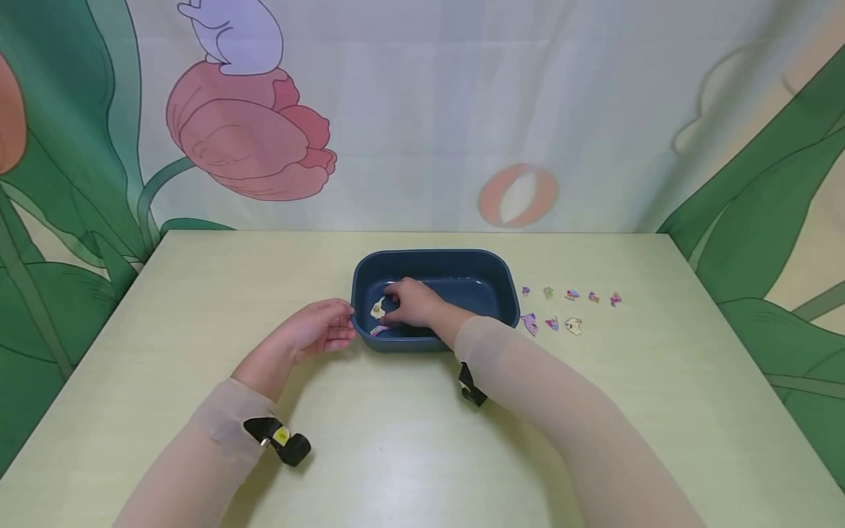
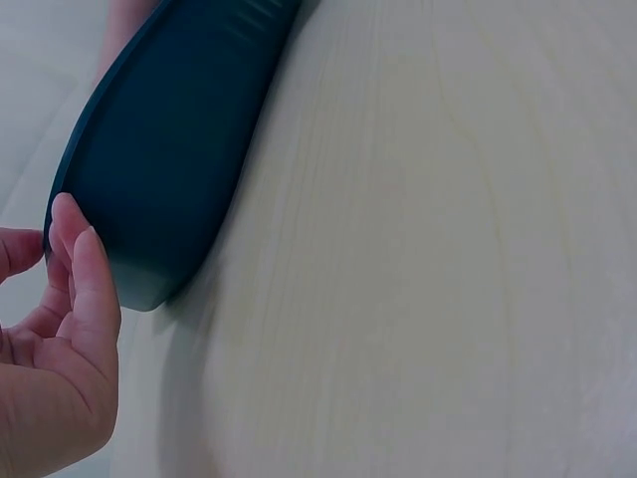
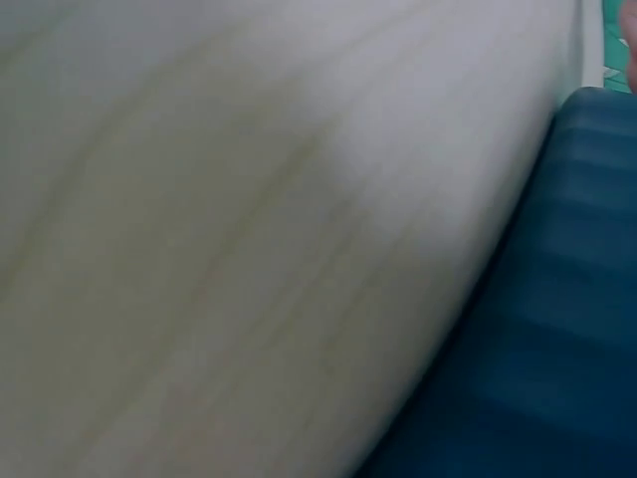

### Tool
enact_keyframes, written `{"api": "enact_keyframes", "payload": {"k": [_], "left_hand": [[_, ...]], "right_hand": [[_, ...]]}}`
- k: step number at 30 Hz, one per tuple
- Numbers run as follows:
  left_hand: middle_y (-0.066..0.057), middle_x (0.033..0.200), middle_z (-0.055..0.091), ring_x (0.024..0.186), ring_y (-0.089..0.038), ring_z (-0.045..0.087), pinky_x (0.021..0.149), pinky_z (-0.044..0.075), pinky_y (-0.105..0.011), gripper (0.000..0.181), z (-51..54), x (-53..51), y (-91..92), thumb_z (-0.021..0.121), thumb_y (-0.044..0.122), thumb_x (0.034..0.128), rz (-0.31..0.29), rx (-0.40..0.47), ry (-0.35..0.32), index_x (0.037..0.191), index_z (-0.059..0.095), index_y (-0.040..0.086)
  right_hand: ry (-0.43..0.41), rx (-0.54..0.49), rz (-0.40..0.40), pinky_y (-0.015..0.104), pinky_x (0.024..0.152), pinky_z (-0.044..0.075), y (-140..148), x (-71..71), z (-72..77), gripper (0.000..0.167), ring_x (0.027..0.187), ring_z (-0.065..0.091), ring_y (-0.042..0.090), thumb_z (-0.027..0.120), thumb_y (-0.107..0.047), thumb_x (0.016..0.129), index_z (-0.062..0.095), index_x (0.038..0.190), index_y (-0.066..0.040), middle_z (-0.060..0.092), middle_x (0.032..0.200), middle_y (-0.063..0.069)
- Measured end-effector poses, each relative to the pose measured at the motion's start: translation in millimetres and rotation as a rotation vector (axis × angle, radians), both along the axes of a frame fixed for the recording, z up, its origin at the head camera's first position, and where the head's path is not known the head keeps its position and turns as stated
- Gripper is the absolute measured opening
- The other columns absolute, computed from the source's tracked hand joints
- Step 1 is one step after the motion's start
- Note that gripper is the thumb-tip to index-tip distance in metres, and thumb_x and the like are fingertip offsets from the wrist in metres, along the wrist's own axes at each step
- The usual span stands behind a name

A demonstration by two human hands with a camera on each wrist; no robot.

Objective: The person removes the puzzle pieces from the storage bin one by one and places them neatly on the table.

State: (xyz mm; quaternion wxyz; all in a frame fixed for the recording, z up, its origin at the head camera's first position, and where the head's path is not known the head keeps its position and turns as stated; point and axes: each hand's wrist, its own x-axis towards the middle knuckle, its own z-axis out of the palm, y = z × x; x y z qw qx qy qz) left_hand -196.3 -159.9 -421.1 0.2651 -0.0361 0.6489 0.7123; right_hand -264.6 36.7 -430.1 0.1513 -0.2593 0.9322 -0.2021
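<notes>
A dark blue plastic basin (image 1: 436, 345) stands on the table. My left hand (image 1: 321, 328) grips its left end, thumb and fingers at the rim. In the left wrist view, the fingers (image 2: 92, 284) lie against the outer wall. My right hand (image 1: 417, 303) reaches inside, thumb and forefinger apart. Close to these fingertips is a cream-coloured sticker-like cutout (image 1: 378, 308). A pinkish-purple cutout (image 1: 380, 330) lies below it, partly hidden by the hand. The right wrist view shows the basin's outer wall (image 3: 537, 349) but not the right hand's fingers.
Several small colourful cutouts lie in two rows right of the basin, including a green one (image 1: 549, 292), a purple one (image 1: 530, 323) and a white one (image 1: 573, 326). A printed curtain (image 1: 422, 110) hangs behind the pale wooden table (image 1: 389, 455).
</notes>
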Motion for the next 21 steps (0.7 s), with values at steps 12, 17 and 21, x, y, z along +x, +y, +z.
{"api": "enact_keyframes", "payload": {"k": [12,17,21], "left_hand": [[-0.002,0.074,0.058,0.067,-0.012,0.061,0.065,0.055,-0.023,0.014,0.1,1.5,-0.7,0.041,0.013,0.0977,-0.005,0.005,-0.002,0.098,0.047,0.001],[-0.002,0.074,0.058,0.067,-0.012,0.061,0.065,0.055,-0.023,0.012,-0.4,1.8,0.2,0.041,0.013,0.0977,-0.005,0.016,0.0,0.096,0.049,0.003],[-0.002,0.075,0.059,0.067,-0.011,0.061,0.066,0.055,-0.023,0.012,-1.3,1.3,0.3,0.041,0.013,0.0977,-0.006,0.014,0.006,0.097,0.049,0.003]], "right_hand": [[0.056,0.08,-0.001,0.029,0.08,0.048,-5.1,5.4,0.2,0.059,0.093,0.057,0.017,0.073,-0.04,0.079,0.057,0.127,-0.011,0.055,0.107,0.006],[0.086,0.052,0.017,0.028,0.077,0.047,-2.7,5.1,1.1,0.055,0.089,0.056,0.016,0.072,-0.037,0.08,0.059,0.125,-0.008,0.055,0.104,0.006],[0.117,-0.022,0.035,0.027,0.075,0.047,3.3,5.6,5.0,0.054,0.086,0.054,0.017,0.072,-0.033,0.081,0.059,0.125,-0.005,0.056,0.099,0.006]]}}
